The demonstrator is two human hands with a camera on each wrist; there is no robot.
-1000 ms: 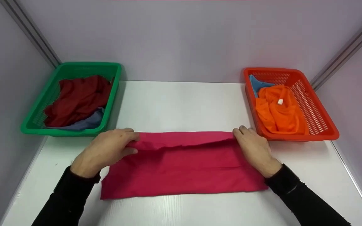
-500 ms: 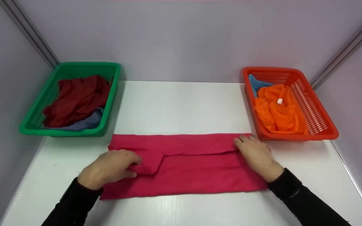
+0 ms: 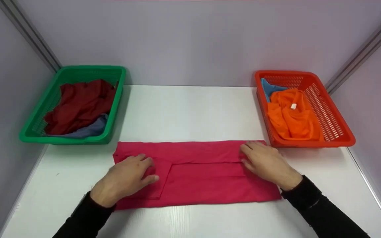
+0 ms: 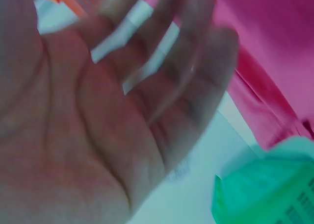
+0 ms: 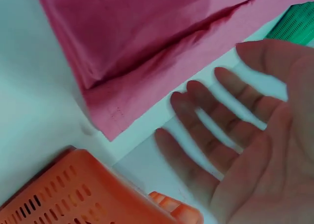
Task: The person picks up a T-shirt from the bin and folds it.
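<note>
A pinkish-red cloth (image 3: 207,185) lies folded into a wide band on the white table, with a sleeve-like flap turned down over its left part. Over that flap is my left hand (image 3: 124,178), its fingers spread and holding nothing. In the left wrist view the palm and loosely bent fingers (image 4: 186,62) show bare, with the cloth beyond them. My right hand (image 3: 268,162) hovers over the cloth's right end. Seen from the right wrist, its fingers (image 5: 206,140) are extended and apart, close to the cloth's edge.
At the back left stands a green basket (image 3: 115,109) with a dark red garment (image 3: 83,105) and a grey-blue one (image 3: 91,128). A red-orange basket (image 3: 334,112) at the right holds orange clothing (image 3: 294,122) and a blue piece (image 3: 270,88). Pale walls (image 3: 190,43) enclose the table.
My left hand let go of the cloth's far edge after bringing the left flap down toward me, and moved nearer. The far edge now lies flat; my right hand released its corner and shifted slightly.
</note>
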